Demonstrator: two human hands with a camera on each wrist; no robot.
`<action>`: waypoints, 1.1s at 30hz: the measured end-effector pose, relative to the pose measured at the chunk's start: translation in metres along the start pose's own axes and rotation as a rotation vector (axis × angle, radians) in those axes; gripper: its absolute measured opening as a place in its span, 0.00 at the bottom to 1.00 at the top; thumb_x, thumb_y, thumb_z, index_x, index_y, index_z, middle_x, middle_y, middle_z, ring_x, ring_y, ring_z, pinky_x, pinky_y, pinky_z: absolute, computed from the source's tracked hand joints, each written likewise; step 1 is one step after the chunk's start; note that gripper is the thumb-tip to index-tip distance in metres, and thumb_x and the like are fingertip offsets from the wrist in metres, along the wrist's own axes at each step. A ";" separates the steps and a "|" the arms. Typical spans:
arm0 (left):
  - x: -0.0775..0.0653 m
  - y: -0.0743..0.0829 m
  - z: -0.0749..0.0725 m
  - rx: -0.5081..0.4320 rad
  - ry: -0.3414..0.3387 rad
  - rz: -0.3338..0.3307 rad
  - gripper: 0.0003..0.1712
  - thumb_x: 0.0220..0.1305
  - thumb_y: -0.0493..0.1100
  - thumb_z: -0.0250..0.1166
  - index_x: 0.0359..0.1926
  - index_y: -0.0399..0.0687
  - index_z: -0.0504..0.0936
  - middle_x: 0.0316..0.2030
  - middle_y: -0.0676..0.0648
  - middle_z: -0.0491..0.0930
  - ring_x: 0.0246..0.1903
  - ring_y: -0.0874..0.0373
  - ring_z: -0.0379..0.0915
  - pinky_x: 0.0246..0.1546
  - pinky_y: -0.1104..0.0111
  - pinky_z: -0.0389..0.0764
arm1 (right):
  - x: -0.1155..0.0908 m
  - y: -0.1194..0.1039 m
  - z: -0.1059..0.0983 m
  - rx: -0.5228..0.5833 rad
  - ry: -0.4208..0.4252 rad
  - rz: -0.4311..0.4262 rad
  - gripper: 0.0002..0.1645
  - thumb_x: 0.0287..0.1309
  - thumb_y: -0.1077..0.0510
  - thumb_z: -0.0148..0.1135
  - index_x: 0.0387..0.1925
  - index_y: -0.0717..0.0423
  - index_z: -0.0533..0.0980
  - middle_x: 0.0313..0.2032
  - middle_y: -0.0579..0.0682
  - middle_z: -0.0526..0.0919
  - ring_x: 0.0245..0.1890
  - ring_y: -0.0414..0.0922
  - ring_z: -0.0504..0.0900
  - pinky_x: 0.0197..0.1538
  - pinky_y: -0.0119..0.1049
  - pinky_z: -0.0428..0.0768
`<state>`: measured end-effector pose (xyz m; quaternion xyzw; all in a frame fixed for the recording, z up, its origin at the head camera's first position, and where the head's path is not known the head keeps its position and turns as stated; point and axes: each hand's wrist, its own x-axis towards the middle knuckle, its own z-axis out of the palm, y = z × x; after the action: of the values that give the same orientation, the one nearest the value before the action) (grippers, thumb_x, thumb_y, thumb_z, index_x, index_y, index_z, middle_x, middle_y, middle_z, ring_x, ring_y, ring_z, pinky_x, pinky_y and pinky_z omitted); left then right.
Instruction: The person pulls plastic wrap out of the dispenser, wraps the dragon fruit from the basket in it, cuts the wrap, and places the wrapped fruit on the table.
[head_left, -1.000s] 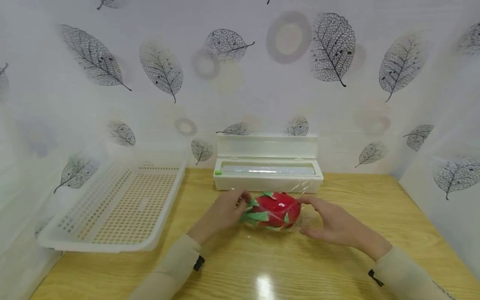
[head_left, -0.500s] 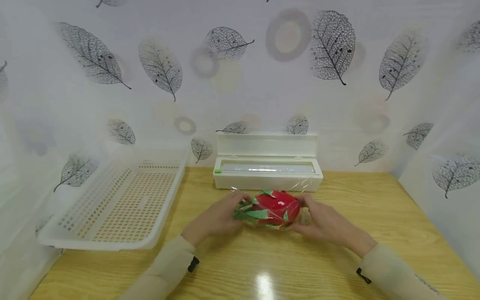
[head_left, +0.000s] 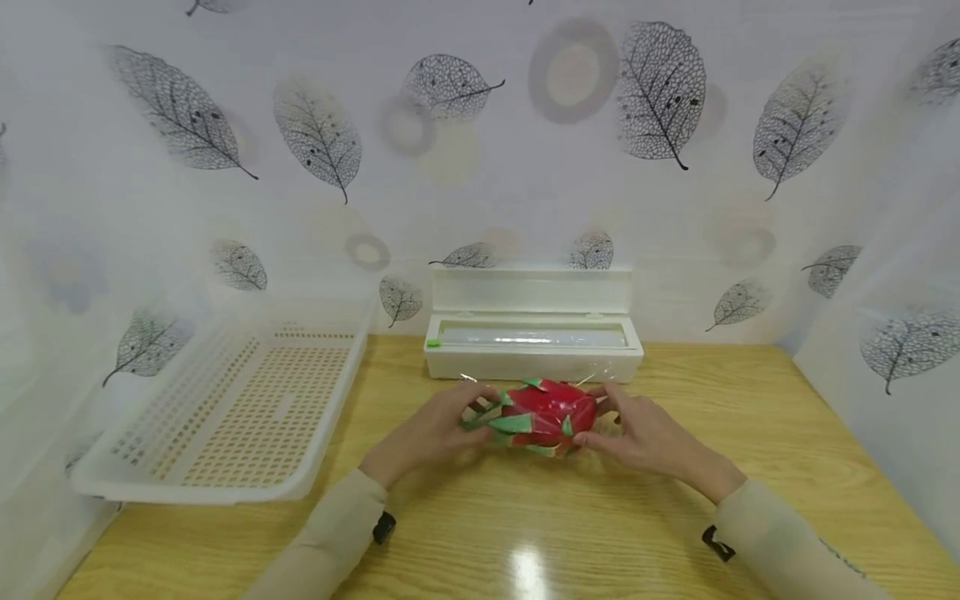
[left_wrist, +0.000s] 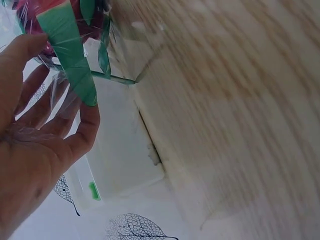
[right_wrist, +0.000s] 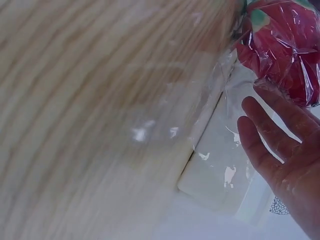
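A red dragon fruit with green scales lies on its side on the table, wrapped in clear plastic film. At its green stem end, my left hand holds it; in the left wrist view the thumb presses a green scale through the film. My right hand grips the rounded red end between thumb and forefinger. The right wrist view shows the other right fingers spread apart, with loose film hanging beside them. The fruit's underside is hidden.
Behind the fruit stands a white cling film box, its lid raised and a roll inside. A white slotted plastic basket sits on the left. A leaf-patterned sheet surrounds the wooden table.
My right hand has closed in from the right until its thumb touches the front of the dragon fruit. My left hand has shifted slightly left, and the fruit has moved a little left.
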<state>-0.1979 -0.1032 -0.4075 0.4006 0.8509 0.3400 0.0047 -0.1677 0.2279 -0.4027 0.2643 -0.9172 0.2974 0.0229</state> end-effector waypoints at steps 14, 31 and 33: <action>-0.005 0.008 -0.001 -0.204 -0.150 -0.263 0.18 0.78 0.52 0.56 0.60 0.52 0.80 0.53 0.51 0.84 0.49 0.60 0.81 0.50 0.67 0.82 | -0.004 -0.012 0.001 -0.026 -0.109 0.148 0.17 0.73 0.40 0.54 0.36 0.43 0.81 0.29 0.33 0.84 0.32 0.30 0.81 0.37 0.30 0.79; 0.020 -0.003 -0.001 -0.171 -0.074 -0.408 0.21 0.80 0.59 0.48 0.61 0.57 0.78 0.52 0.46 0.84 0.53 0.52 0.80 0.56 0.54 0.81 | 0.029 0.007 -0.018 0.271 -0.343 0.378 0.38 0.77 0.33 0.39 0.33 0.54 0.84 0.26 0.48 0.81 0.27 0.45 0.78 0.30 0.39 0.80; 0.022 -0.003 -0.001 -0.165 -0.073 -0.399 0.21 0.80 0.58 0.48 0.60 0.56 0.78 0.49 0.47 0.85 0.49 0.54 0.80 0.52 0.55 0.81 | 0.031 0.009 -0.019 0.238 -0.346 0.379 0.39 0.77 0.32 0.36 0.35 0.54 0.84 0.27 0.50 0.81 0.28 0.47 0.78 0.32 0.41 0.80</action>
<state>-0.2155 -0.0905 -0.4027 0.2346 0.8817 0.3862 0.1357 -0.2006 0.2299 -0.3855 0.1360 -0.8992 0.3523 -0.2212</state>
